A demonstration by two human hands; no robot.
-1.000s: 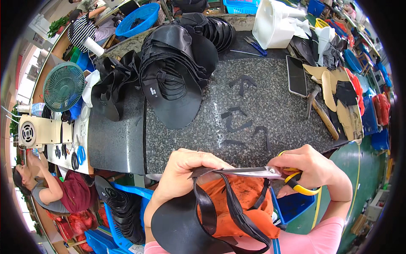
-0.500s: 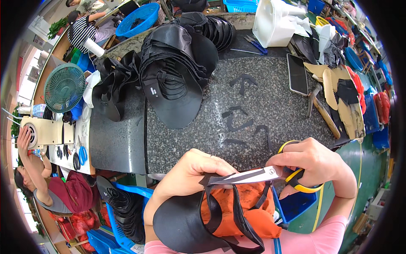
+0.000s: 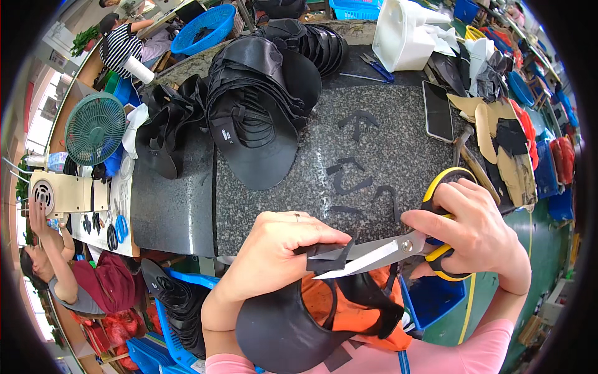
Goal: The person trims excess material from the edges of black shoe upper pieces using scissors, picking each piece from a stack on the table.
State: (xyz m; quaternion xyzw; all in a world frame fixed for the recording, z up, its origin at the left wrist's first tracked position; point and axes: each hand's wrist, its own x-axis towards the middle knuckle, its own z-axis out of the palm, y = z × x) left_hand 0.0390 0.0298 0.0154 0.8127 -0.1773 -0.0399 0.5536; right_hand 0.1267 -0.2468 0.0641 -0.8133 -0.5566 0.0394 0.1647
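At 9 o'clock from view centre, cream sewing machine (image 3: pixel 75 190), co-worker's hand on it; green fan (image 3: pixel 94 129) nearer 10. At 7–8, blue basket (image 3: pixel 193 276) with a row of black pieces (image 3: pixel 177 311). At 10, loose black pieces (image 3: pixel 165 137). At 11, big nested stack of black uppers (image 3: pixel 265 156); small printed tag (image 3: pixel 225 134) on the top one, too small to read safely. No other readable writing near the hands.

Between 6 and 7, left hand (image 3: pixel 268 246), thumb and fingers pinching a dark strip (image 3: pixel 324 262). At 6, just below it, a curved black upper (image 3: pixel 274 330) with straps; can't tell if strip and upper join.

Toward 3 and 1, loose dark strips (image 3: pixel 352 184) lie on the speckled slab (image 3: pixel 268 212), probably offcuts, so some trimming looks done. At 4–5, scissors (image 3: pixel 398 247), blades parted at the held strip; cut looks unfinished on this piece, though can't tell if they've bitten. Near 2, phone (image 3: pixel 438 112), screen dark. Between 3 and 4, right hand (image 3: pixel 470 221), fingers wrapped round the yellow-and-black handles. How many stacked uppers are finished: can't tell.
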